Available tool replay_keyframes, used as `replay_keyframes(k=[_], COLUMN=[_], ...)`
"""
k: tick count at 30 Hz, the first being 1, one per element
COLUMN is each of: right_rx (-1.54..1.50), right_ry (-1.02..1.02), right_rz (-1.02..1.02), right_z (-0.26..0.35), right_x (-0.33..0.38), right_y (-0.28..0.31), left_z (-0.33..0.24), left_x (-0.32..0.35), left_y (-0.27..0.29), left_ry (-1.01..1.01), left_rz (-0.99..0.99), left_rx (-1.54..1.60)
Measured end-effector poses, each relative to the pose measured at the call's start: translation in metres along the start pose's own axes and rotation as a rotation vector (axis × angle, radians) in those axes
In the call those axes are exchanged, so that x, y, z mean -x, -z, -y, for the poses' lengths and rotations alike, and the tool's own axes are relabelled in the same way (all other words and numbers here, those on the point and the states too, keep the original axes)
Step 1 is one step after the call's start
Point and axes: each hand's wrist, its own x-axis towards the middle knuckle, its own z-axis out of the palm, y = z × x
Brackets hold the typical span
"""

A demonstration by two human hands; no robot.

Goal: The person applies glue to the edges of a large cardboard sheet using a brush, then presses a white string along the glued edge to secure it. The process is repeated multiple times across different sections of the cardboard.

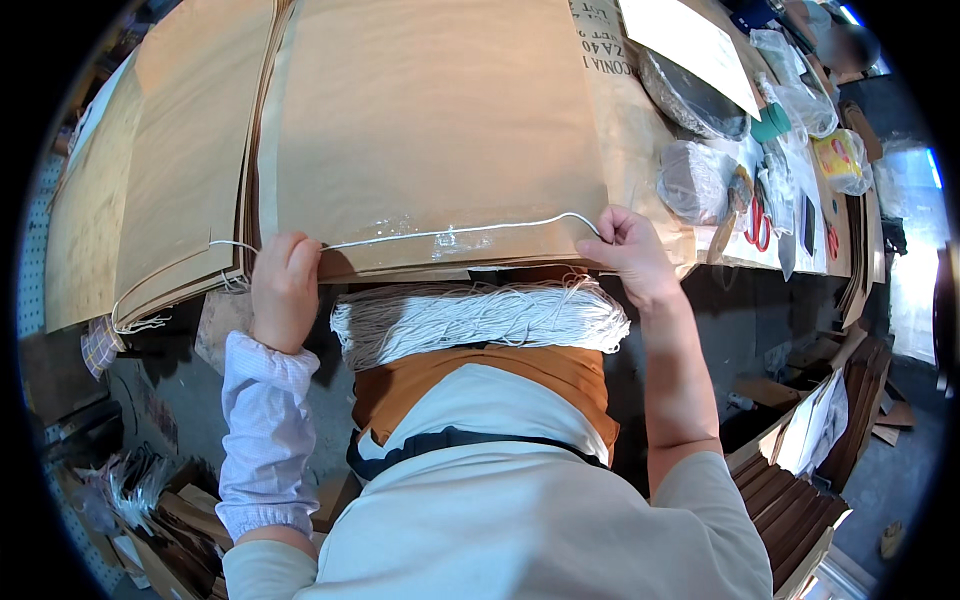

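A white cord point(440, 234) runs across the near edge of a large brown paper sheet point(430, 110) that tops a stack. My left hand point(285, 290) is closed on the cord near the sheet's left corner, and a short tail sticks out past it to the left. At the right corner my right hand point(632, 252) pinches the cord between thumb and fingers, with a small arch just inside the grip. A shiny patch marks the paper beside the cord. Below the edge, a thick bundle of white cords point(480, 322) lies across my lap.
Another brown paper stack point(185, 150) with cords at its near edge lies left. On the right are a dark bowl point(690, 95), a plastic-wrapped bundle point(695, 182), red-handled scissors point(757, 225) and a knife blade point(787, 250). Folded cardboard point(790, 525) stands lower right.
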Motion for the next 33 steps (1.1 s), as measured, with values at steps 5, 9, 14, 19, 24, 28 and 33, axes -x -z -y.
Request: replay_keyframes(k=[5, 9, 14, 19, 24, 28, 33], right_rx=[0.587, 0.908, 0.655, 0.802, 1.129, 1.204, 1.377], right_ry=[0.467, 0.910, 0.584, 0.446, 0.666, 0.705, 0.318], right_rz=[-0.491, -0.340, -0.114, -0.361, -0.683, 0.019, -0.373], right_z=[-0.019, -0.001, 0.001, 0.003, -0.013, 0.000, -0.007], right_x=[-0.007, -0.003, -0.013, -0.029, -0.031, -0.015, 0.004], right_y=[-0.028, -0.043, -0.036, -0.056, -0.070, -0.147, -0.087], left_z=[-0.008, 0.001, 0.014, 0.012, -0.023, -0.075, -0.044], left_x=[0.004, 0.003, -0.015, -0.013, -0.026, -0.037, -0.008], left_y=[0.001, 0.011, 0.022, -0.009, -0.009, -0.013, -0.017], left_ry=[0.099, 0.029, 0.188, 0.398, 0.487, -0.108, 0.328], left_rz=[0.020, 0.275, 0.355, 0.174, 0.119, 0.299, 0.428], left_rx=[0.261, 0.276, 0.533, 0.260, -0.120, -0.001, -0.121])
